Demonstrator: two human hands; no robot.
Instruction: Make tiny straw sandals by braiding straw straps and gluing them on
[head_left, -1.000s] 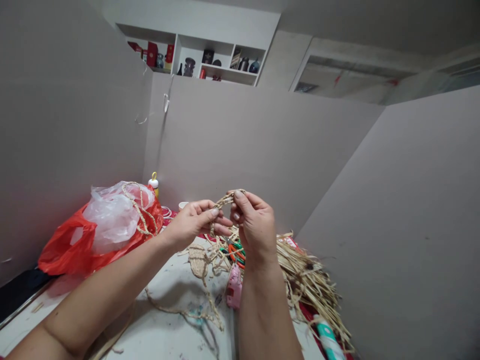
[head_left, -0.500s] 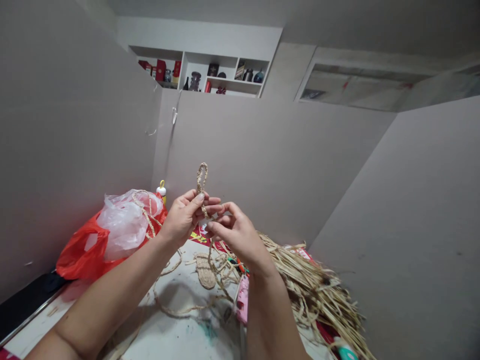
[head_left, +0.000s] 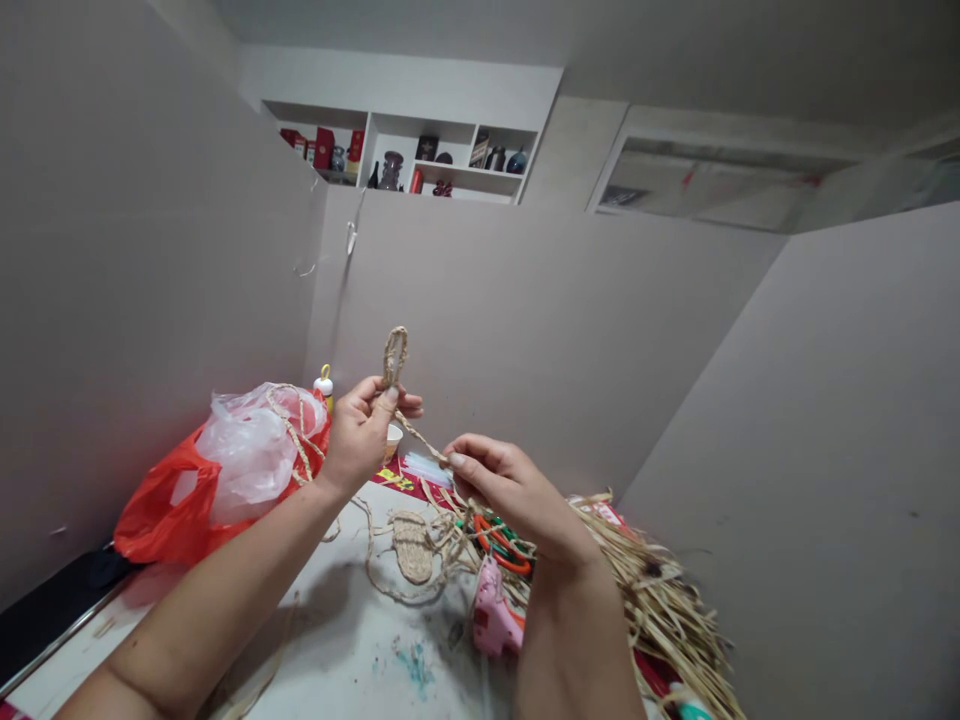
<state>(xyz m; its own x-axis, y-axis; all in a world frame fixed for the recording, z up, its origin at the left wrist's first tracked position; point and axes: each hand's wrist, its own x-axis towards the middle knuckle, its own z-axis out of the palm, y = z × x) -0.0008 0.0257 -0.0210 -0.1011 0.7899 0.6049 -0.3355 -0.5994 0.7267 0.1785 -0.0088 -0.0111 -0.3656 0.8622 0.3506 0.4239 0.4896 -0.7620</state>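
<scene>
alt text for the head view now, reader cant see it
The left hand pinches a braided straw cord below its upright loop while the right hand holds the cord farther along, over a white table, with dry straw and a red bag nearby.

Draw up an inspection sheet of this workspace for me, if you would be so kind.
Surface: white table, marked by a teal stain.
Job's things: braided cord, held in the air; flat woven piece, lying on the table.
Clutter: straw bundle, pink tool, orange handle, red bag with a translucent bag.
Hands: left hand pinches the cord below its upright loop; right hand grips it lower down.
Cables: thin white line on the back wall; whether electrical, cannot tell.
Surroundings: grey partitions; high shelves with boxes and vases.
</scene>
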